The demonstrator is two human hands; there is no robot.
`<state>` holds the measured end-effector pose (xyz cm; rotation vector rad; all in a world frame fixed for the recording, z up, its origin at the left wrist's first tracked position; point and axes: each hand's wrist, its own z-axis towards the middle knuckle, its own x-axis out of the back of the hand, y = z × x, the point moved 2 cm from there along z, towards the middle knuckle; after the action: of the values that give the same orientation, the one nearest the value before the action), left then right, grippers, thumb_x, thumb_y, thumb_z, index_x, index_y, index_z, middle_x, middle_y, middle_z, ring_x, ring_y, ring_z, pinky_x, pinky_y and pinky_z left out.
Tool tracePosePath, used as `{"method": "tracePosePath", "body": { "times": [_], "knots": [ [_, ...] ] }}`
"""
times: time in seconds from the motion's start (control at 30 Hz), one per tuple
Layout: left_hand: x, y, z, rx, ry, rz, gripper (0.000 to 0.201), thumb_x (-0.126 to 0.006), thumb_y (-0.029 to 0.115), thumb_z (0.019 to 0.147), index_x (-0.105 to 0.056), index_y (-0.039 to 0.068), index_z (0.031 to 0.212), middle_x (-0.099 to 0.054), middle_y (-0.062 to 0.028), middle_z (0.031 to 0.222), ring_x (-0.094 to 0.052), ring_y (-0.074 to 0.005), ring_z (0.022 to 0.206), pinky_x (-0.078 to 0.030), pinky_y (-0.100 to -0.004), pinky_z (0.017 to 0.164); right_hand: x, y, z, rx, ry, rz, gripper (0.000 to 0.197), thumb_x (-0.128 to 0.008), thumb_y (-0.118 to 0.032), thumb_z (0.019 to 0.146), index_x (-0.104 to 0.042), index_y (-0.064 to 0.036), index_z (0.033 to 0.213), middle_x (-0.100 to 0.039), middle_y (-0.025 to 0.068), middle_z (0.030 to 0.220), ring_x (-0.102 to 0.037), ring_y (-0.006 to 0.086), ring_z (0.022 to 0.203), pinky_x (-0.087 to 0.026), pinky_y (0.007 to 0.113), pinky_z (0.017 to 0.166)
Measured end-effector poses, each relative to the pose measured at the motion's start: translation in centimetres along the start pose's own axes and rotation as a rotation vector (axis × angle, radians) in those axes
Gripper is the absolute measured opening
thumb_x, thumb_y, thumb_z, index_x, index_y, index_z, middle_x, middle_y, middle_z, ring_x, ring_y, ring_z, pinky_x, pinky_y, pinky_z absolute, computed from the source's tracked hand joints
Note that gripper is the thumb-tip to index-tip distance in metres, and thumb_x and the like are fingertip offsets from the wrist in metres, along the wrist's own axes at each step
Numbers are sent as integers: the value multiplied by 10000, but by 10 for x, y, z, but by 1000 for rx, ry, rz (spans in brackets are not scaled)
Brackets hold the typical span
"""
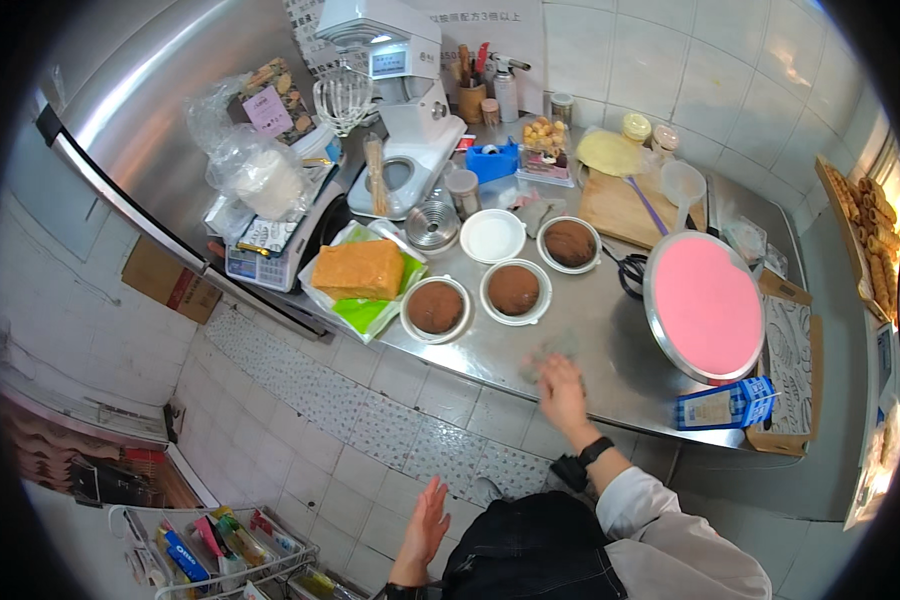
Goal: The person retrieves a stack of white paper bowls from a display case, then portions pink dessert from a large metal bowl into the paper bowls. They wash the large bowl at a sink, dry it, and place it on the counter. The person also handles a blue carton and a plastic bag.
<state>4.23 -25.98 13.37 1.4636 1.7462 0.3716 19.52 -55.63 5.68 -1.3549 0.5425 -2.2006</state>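
While the right hand (562, 388) presses a blurred, crumpled pale cloth or wrap (548, 352) against the steel tabletop (610, 330), its grip is closed loosely over that item; the left hand (427, 525) hangs low beside the dark apron, fingers spread, holding nothing. Item location: front edge of the tabletop, just below two small round tins of brown cake (475, 300) and left of the pink turntable (708, 303). Adjacent stock: a third brown cake tin (570, 243), an empty white tin (492, 236), a yellow cake block on green paper (359, 270), a blue carton (727, 404), black scissors (630, 273), a stand mixer (400, 100). Handling note, by judgement: keep the palm flat, sweep away from the tins, and stay clear of the turntable rim
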Motion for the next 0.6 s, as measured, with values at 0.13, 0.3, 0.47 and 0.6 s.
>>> {"method": "tracePosePath", "body": {
  "times": [0.13, 0.3, 0.47, 0.6],
  "knots": [
    [2, 13, 30, 29, 94, -257, 739, -314, 674, 896, -179, 265, 1496, -124, -132, 1549, 12, -292, 1428, -65, -584, 1085, -38, -54, 1, 107, -326, 194, 367, -581, 29, 738, -641, -101, 1075, -615, 122, 1117, -514, 323, 1158, -401, 432, 975],
    [4, 25, 64, 33, -106, -529, 759, -311, 700, 879, -170, 282, 1496, -241, -104, 1504, -252, -326, 1364, -247, -599, 1037, -21, -146, -30, -349, -845, 979, 326, -553, 46, 826, -638, -104, 1103, -639, 116, 1129, -628, 269, 990, -500, 346, 852],
    [-16, 31, 82, -25, 47, -640, 685, -383, 681, 861, -381, 253, 1395, -528, -68, 1206, -505, -267, 1067, -413, -436, 905, 22, -180, -57, -187, -661, 938, 325, -569, 75, 807, -642, -62, 1093, -628, 120, 1189, -635, 233, 996, -496, 305, 862],
    [-34, 62, 86, 34, -181, -480, 653, -371, 583, 921, -328, 192, 1441, -383, -106, 1433, -466, -199, 1133, -324, -376, 1013, 65, -154, -62, -66, -583, 769, 319, -529, 91, 810, -650, -60, 1062, -647, 119, 1134, -654, 238, 952, -519, 311, 824]
  ]
}}
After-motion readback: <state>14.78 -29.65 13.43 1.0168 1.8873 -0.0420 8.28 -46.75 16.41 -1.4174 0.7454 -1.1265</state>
